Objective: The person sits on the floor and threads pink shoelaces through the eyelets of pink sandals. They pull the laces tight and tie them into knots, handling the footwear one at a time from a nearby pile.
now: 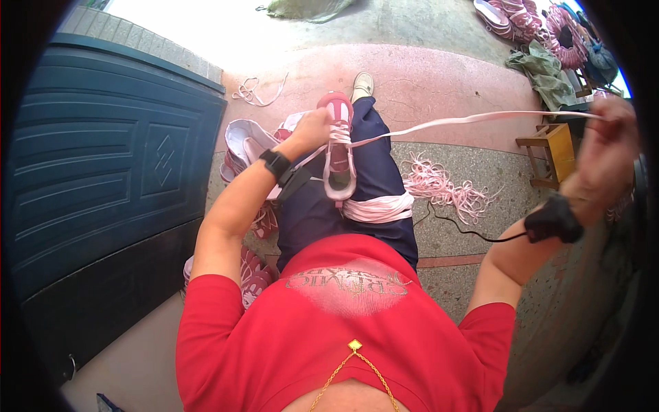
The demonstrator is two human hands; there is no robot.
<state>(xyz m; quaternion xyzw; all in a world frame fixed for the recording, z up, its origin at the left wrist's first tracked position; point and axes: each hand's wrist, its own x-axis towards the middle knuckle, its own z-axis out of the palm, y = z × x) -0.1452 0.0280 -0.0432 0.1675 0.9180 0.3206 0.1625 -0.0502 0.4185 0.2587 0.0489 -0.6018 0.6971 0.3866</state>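
While left hand [317, 128] steadies, shoe [339, 147] toe points away

The left hand [312, 130] reaches forward toward twelve o'clock, arm nearly straight, fingers curled shut in a grip, a dark band on its wrist. The right hand [607, 147] is raised out toward three o'clock, elbow bent, forearm climbing from the lower edge, fingers pinched closed at the top. A dark band wraps that wrist too.
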